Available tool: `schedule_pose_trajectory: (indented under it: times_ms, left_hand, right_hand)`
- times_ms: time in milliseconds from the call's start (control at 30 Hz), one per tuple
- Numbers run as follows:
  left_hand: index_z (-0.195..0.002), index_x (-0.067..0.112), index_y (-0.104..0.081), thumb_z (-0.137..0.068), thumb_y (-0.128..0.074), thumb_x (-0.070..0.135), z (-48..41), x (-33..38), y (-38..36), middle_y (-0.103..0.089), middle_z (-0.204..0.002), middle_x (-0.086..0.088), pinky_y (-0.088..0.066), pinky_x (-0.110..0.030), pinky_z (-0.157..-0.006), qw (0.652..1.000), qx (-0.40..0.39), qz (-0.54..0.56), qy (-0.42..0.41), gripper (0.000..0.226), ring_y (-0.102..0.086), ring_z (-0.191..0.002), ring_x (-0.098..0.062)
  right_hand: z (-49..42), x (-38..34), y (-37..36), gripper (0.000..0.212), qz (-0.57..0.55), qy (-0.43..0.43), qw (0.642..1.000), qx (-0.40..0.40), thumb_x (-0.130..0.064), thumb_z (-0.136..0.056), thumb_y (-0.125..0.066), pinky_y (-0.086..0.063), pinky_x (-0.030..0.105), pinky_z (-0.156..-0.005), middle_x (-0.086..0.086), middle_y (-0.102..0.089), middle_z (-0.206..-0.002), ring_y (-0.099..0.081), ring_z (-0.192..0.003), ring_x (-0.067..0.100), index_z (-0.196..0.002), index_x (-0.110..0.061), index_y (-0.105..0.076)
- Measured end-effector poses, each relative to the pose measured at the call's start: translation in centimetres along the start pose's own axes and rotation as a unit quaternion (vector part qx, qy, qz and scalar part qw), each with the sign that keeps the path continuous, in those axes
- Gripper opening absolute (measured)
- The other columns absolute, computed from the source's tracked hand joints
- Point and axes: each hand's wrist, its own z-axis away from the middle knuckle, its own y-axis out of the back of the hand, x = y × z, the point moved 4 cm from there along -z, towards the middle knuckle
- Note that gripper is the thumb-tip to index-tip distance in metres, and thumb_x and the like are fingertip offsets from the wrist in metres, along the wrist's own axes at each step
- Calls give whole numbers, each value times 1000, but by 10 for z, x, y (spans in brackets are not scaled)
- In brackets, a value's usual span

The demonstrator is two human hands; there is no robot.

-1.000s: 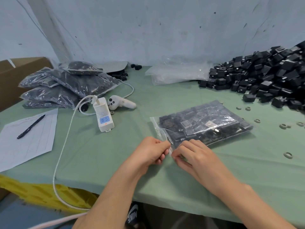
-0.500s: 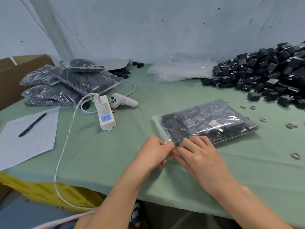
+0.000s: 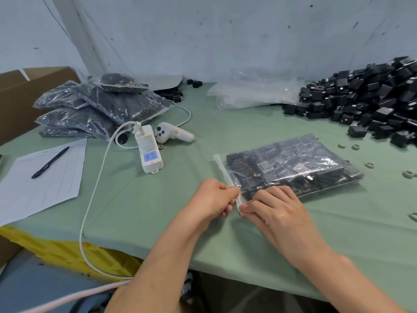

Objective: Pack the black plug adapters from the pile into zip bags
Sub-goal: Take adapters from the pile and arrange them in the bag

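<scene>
Clear plastic zip bag (image 3: 293, 168), packed flat with black plug adapters, lies on the green cloth-covered bench (image 3: 158, 211) right of centre, with its mouth end pointing near-left. The left hand (image 3: 214, 197) and right hand (image 3: 277, 206) meet at the bag's near-left corner. Both have their fingers curled and pinch the white zip strip between thumb and fingers. The left fingertips are tucked under and mostly hidden. Cannot tell whether the seal is closed along its length.

Big pile of loose black plug adapters (image 3: 372, 102) sits at the far right corner, cut off by the frame. Small pale rings (image 3: 369, 164) are scattered between the pile and the bag; the one nearest the right edge is cut off.

Heap of empty clear bags (image 3: 252, 93) lies at the far edge; the count is unclear. Stack of filled dark bags (image 3: 97, 109) sits at the far left corner, and single pieces inside are hard to make out. Brown cardboard box (image 3: 22, 93) is behind the stack, cut off on the left.

White power strip (image 3: 150, 154) with a blue panel lies left of centre, and a white handheld controller (image 3: 173, 134) is just beside it. A braided white cable (image 3: 94, 188) runs from the strip off the near edge. White paper sheet (image 3: 45, 184) lies at the left edge with a black pen (image 3: 50, 162) on it; its print is too faint to read. Yellow moulded piece (image 3: 67, 251) sits below the near-left edge, partly hidden.
</scene>
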Motion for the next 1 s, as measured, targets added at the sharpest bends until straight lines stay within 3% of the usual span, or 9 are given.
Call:
schedule_pose_trajectory:
  times_ms: [300,400,533,633,767,1000]
  left_hand:
    - [-65,14,-55,-94,-67,31,-8,2,6,-49,-41,9,-38,-15,-38,995,11,93,30,35,-45,-35,-3]
    - [-67,14,-56,-96,-64,36,-7,2,7,-52,-43,8,-38,-16,-38,997,-12,73,27,36,-48,-37,-4]
    - [-63,17,-55,-95,-64,33,-4,-1,11,-50,-46,8,-37,-16,-38,997,-34,60,34,37,-47,-38,-5]
    - [-64,17,-54,-95,-64,31,-4,-2,11,-50,-46,9,-37,-16,-37,998,-25,56,35,35,-46,-38,-5]
    - [-66,16,-55,-95,-64,31,-6,-1,9,-51,-47,9,-38,-16,-38,997,-25,63,30,34,-48,-38,-4]
    - [-67,14,-54,-97,-63,32,-4,1,10,-51,-43,9,-38,-16,-37,997,-40,61,28,36,-48,-36,-5]
  right_hand:
    - [0,-2,1,22,2,4,1000,15,-29,-95,-66,-49,35,-70,-4,-59,-74,-57,-69,22,-77,-18,-69]
    - [-1,0,-1,13,14,-25,1000,6,-33,-92,-66,-47,36,-78,-5,-64,-91,-60,-82,21,-87,-21,-70]
    - [-2,1,-5,22,60,-31,997,-29,-35,-88,-69,-44,39,-90,-5,-67,-110,-63,-99,22,-106,-23,-72]
    - [-8,-2,-8,8,84,-27,996,-10,-30,-92,-69,-45,40,-87,-7,-70,-100,-64,-91,23,-95,-24,-74]
    - [-13,-4,-6,22,84,-16,996,29,-28,-99,-59,-50,38,-81,-8,-70,-87,-65,-79,22,-84,-23,-75]
    - [-13,-5,-3,25,85,-16,996,30,-28,-101,-56,-51,39,-81,-9,-72,-91,-66,-81,22,-87,-22,-76]
